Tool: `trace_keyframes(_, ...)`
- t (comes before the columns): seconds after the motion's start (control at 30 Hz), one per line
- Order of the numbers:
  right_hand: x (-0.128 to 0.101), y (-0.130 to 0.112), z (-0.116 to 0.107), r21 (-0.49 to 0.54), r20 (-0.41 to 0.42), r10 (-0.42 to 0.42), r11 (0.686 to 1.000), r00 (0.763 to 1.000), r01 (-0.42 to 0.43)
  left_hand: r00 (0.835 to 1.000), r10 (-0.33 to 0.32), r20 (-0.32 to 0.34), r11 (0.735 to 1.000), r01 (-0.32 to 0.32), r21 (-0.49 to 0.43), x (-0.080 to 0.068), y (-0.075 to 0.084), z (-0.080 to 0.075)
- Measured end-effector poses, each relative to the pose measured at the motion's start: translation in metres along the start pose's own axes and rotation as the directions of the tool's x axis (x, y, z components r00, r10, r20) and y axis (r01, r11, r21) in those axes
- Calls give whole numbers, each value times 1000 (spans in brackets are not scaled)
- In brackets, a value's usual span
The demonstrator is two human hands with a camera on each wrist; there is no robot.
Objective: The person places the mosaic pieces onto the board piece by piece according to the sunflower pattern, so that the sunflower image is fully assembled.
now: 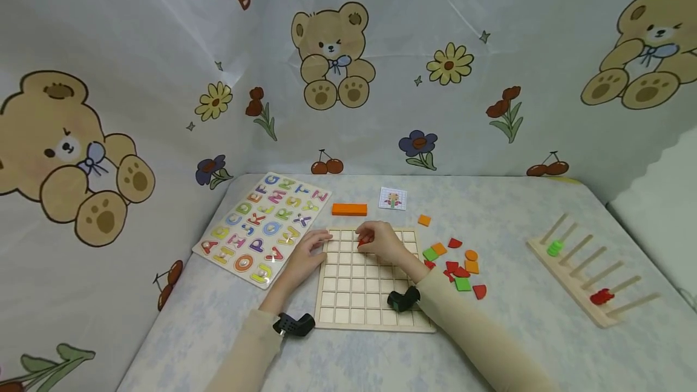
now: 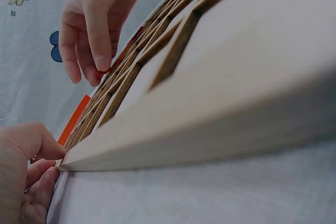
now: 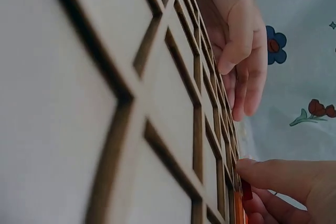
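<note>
**A:** Seen from the head camera, a small red flat piece (image 1: 363, 241) is pinched in the fingertips of the right hand (image 1: 381, 245) over the upper rows of the pale wooden grid board with square cells (image 1: 354, 295). The left hand (image 1: 308, 250) is laid on the board's upper left corner, fingers lightly curled round the edge. Loose red, green and orange flat shapes (image 1: 456, 265) are scattered just right of the board.

**B:** And in the left wrist view? The corner is gripped there, thumb on top, by that same hand (image 2: 23, 166), while the other hand (image 2: 94, 24) is seen with fingertips down on the far cells and a sliver of red (image 2: 103, 70) under them.

**A:** Same in the right wrist view: the red bit (image 3: 246, 190) is held between thumb and finger right at the grid ribs (image 3: 197, 129), the left hand (image 3: 236, 35) resting further along.

**B:** Risk, probably: the piece could be caught on a rib and left tilted if it's lowered off-centre. The board might also be nudged if that corner hold is loosened.
</note>
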State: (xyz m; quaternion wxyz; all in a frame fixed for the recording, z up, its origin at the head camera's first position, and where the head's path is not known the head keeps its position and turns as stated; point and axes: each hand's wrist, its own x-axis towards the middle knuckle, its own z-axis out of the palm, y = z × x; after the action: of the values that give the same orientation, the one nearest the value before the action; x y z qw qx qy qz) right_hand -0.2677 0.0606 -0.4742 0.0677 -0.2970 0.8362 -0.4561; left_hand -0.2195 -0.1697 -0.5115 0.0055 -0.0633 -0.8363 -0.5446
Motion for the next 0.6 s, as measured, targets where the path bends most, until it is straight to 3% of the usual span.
trace_keyframes(0.13, 1, 1, 5, -6, -4, 35, 999, 999, -35, 1000, 20, -3, 1000, -20, 0, 0, 1, 1)
trace_keyframes(0.33, 2, 1, 6, -8, -1, 15, 1000, 1000, -15, 1000, 2, -8, 1000, -2, 12, 1, 1, 0)
trace_keyframes(0.6, 4, -1, 10, -25, -24, 23, 999, 999, -24, 999, 34, -10, 999, -34, 13, 2, -3, -1)
